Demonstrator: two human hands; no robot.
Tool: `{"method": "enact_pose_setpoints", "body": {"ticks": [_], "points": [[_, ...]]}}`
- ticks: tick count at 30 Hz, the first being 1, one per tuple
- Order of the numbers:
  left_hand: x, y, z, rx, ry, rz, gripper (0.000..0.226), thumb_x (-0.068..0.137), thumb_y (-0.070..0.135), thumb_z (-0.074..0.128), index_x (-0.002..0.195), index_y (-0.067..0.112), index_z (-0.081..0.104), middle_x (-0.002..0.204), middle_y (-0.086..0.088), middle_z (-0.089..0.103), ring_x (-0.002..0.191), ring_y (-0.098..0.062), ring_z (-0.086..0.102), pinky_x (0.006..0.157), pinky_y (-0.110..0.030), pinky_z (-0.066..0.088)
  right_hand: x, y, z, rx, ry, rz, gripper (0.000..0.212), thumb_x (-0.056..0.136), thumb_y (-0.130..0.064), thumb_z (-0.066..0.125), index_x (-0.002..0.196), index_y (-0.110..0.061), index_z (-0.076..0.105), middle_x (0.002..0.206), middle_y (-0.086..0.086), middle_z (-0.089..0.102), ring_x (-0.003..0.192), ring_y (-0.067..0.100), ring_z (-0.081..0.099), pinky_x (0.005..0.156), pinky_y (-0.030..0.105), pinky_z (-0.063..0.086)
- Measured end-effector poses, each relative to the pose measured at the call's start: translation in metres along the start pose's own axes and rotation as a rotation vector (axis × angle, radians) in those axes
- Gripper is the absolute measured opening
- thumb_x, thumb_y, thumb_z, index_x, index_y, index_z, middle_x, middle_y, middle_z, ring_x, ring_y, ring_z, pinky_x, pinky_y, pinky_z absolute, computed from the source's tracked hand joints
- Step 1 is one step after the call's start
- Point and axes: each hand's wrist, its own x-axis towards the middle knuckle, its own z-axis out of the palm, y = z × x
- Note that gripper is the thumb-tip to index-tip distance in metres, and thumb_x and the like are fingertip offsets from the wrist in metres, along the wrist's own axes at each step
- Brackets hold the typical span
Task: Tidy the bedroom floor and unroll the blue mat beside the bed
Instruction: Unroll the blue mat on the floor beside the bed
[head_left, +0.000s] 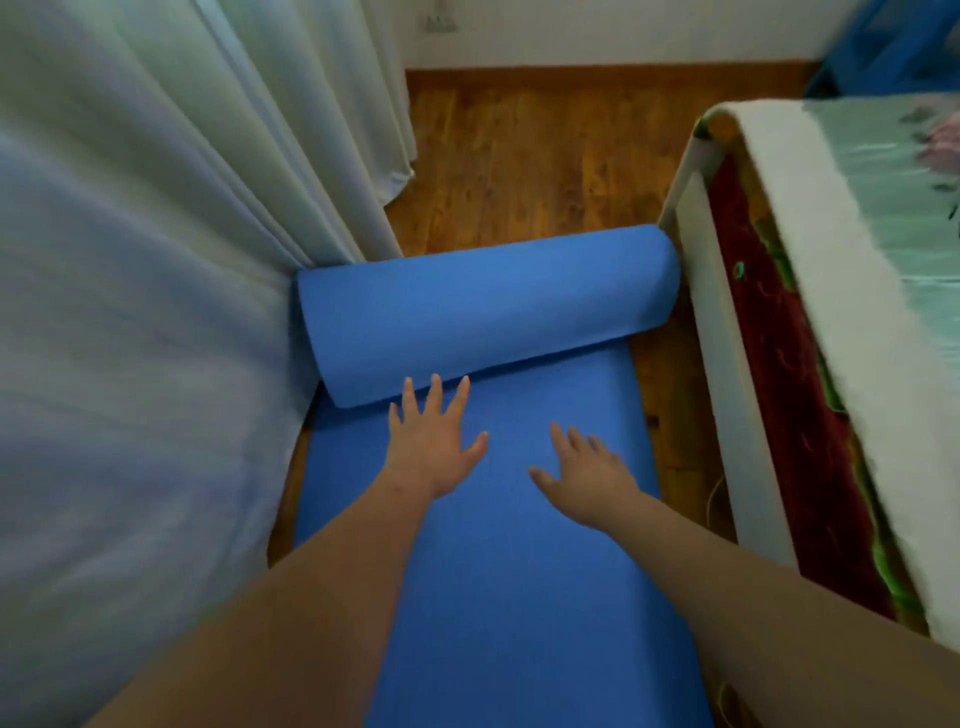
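The blue mat lies partly unrolled on the wooden floor between a curtain and the bed. Its rolled part lies across the far end, reaching from the curtain to the bed frame. My left hand is spread flat, palm down, with its fingertips at the near edge of the roll. My right hand is also open, palm down over the flat part of the mat, a short way behind the roll. Both hands hold nothing.
A pale curtain hangs along the left and bulges onto the mat's left edge. The bed, with a white frame and patterned covers, runs along the right. Bare wooden floor stretches beyond the roll to the white wall.
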Motion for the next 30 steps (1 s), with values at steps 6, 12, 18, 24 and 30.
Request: {"method": "enact_pose_setpoints", "body": {"ticks": [6,12,18,24,30], "points": [[-0.074,-0.009,-0.148,-0.058,0.042,-0.007,0.088,0.09,0.063,0.04,0.152,0.035,-0.016,0.163,-0.006,-0.008,0.147,-0.041,-0.013,0.118,-0.057,0.008,-0.099,-0.073,-0.103,0.023,0.06,0.083,0.082,0.095,-0.061,0.034,0.155,-0.024,-0.01,0.163,0.006,-0.007,0.15,0.033,-0.003,0.12,0.054,0.008],[-0.178,-0.009,-0.274,-0.059,0.036,-0.008,0.09,0.089,0.058,0.046,0.152,0.034,-0.015,0.163,-0.006,-0.002,0.148,-0.04,-0.006,0.118,-0.054,0.013,-0.218,-0.131,-0.2,0.021,0.142,0.074,0.083,0.095,-0.058,0.038,0.155,-0.022,-0.009,0.163,0.008,-0.003,0.149,0.035,0.002,0.118,0.055,0.012],[-0.246,-0.008,-0.33,-0.227,-0.012,-0.065,0.087,0.091,0.056,0.047,0.153,0.034,-0.01,0.164,-0.003,0.0,0.149,-0.036,-0.004,0.119,-0.051,0.015,-0.286,-0.164,-0.259,0.142,0.216,0.066,0.078,0.097,-0.051,0.041,0.155,-0.019,-0.001,0.163,0.008,0.007,0.148,0.036,0.011,0.117,0.053,0.02],[-0.252,-0.022,-0.33,-0.217,-0.05,-0.089,0.089,0.09,0.056,0.048,0.153,0.033,-0.009,0.164,-0.005,0.001,0.149,-0.037,-0.002,0.119,-0.052,0.016,-0.291,-0.174,-0.256,0.137,0.17,0.068,0.077,0.098,-0.048,0.042,0.155,-0.018,0.001,0.162,0.01,0.009,0.147,0.037,0.014,0.117,0.052,0.022],[-0.217,-0.041,-0.318,-0.224,-0.097,-0.139,0.089,0.09,0.056,0.048,0.154,0.032,-0.008,0.163,-0.006,0.002,0.148,-0.038,-0.001,0.118,-0.052,0.017,-0.259,-0.177,-0.231,0.134,0.06,0.08,0.078,0.099,-0.047,0.042,0.155,-0.016,-0.001,0.163,0.011,0.005,0.148,0.036,0.012,0.117,0.049,0.022]]}}
